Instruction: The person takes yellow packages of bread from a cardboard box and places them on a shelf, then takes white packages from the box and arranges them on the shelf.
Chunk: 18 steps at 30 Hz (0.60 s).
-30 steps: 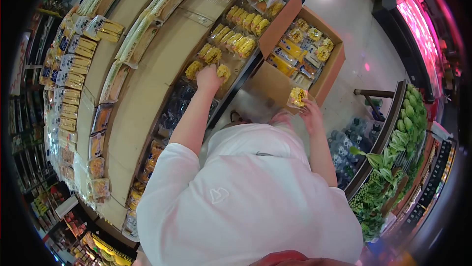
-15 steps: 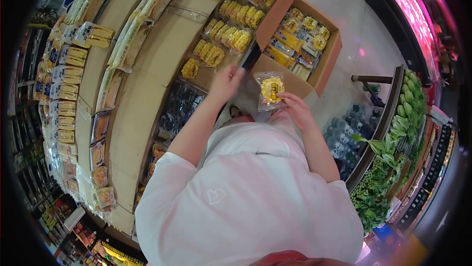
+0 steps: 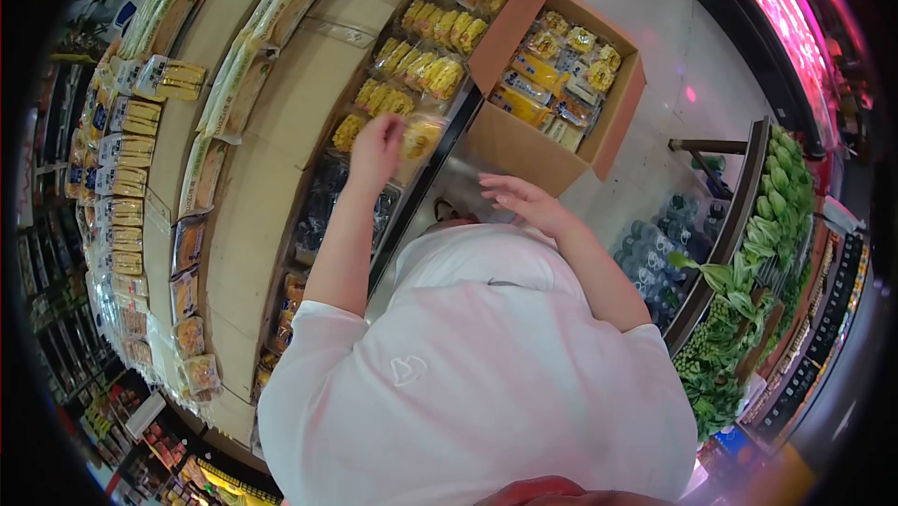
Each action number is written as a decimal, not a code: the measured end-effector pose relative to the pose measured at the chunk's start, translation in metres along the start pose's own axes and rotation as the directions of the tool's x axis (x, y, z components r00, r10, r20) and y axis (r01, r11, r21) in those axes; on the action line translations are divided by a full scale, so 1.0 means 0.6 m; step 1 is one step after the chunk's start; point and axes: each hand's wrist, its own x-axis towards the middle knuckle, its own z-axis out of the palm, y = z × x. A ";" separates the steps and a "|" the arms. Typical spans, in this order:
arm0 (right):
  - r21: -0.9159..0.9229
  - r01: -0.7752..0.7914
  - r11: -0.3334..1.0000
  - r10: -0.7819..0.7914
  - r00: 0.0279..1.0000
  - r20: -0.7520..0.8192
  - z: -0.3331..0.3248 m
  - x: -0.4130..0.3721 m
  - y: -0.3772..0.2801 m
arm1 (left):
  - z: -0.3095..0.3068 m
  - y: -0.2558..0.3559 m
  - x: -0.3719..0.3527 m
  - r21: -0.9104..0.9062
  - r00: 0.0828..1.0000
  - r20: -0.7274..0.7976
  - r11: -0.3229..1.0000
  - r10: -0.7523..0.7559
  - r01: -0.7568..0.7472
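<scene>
My left hand (image 3: 378, 146) is over the lower edge of the display shelf, its fingers closed on a packaged yellow pastry (image 3: 424, 138). The pack is in clear wrap and slightly blurred. Just beyond that hand, rows of similar yellow pastries (image 3: 419, 66) stand on the shelf. One more pastry (image 3: 348, 133) sits directly left of my fingers. My right hand (image 3: 526, 203) hovers in front of my body, fingers stretched out, holding nothing. It is close to the near side of an open cardboard box (image 3: 524, 146), which contains more packaged pastries (image 3: 538, 71).
The tiered shelf (image 3: 271, 127) carries long bread packs and stacked packaged bread (image 3: 126, 174) to the left. Dark plastic packaging (image 3: 323, 211) lies below my left hand. At right are bottled drinks (image 3: 645, 258) and a stand of leafy vegetables (image 3: 748, 319).
The packaged pastry has passed from my right hand to my left and moved left to the shelf. My right hand has opened and shifted slightly left.
</scene>
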 end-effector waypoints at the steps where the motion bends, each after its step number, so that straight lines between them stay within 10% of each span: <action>1: -0.013 -0.067 0.998 0.067 0.998 -0.017 -0.010 -0.004 -0.008 | -0.006 -0.006 0.012 0.216 0.990 -0.087 0.972 0.112 -0.091; 11: 0.094 -0.075 0.993 0.086 0.989 -0.119 -0.186 -0.043 -0.003 | 0.022 -0.047 0.120 0.599 0.962 0.006 0.770 0.273 -0.222; 18: 0.152 -0.168 0.974 0.218 0.881 -0.419 -0.374 -0.046 0.027 | 0.087 -0.043 0.140 0.734 0.968 -0.155 0.679 0.197 -0.021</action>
